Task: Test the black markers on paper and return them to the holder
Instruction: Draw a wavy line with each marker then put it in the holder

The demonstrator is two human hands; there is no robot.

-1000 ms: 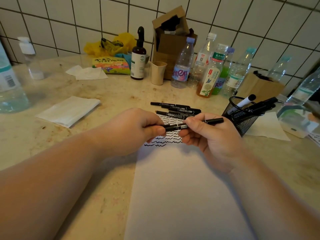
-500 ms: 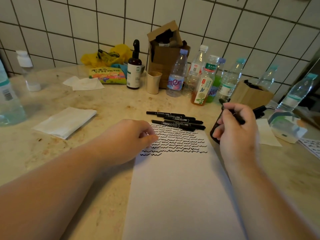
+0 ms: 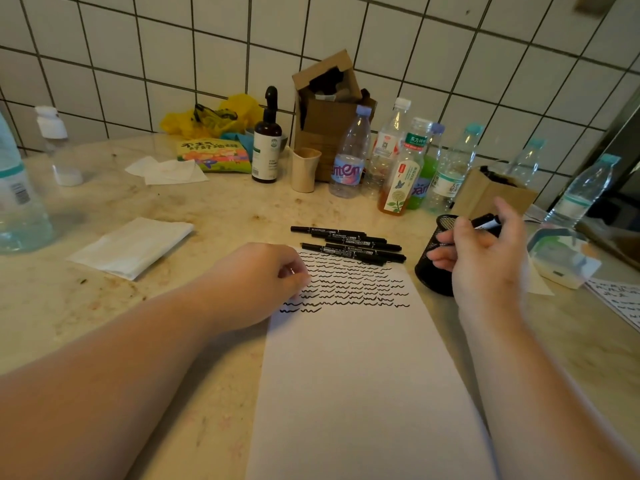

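Your right hand (image 3: 485, 261) pinches a black marker (image 3: 486, 223) above the mesh holder (image 3: 434, 268), likely returning it, while your loosely curled, empty left hand (image 3: 266, 278) steadies the paper (image 3: 363, 375); next, probably grab another from the marker row (image 3: 349, 244)

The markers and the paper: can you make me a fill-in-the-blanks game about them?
1. The loose markers lie at the paper's ____ edge.
2. The wavy lines on the paper are ____ in colour.
3. The ____ hand holds a marker over the mesh holder.

Missing words: far; black; right
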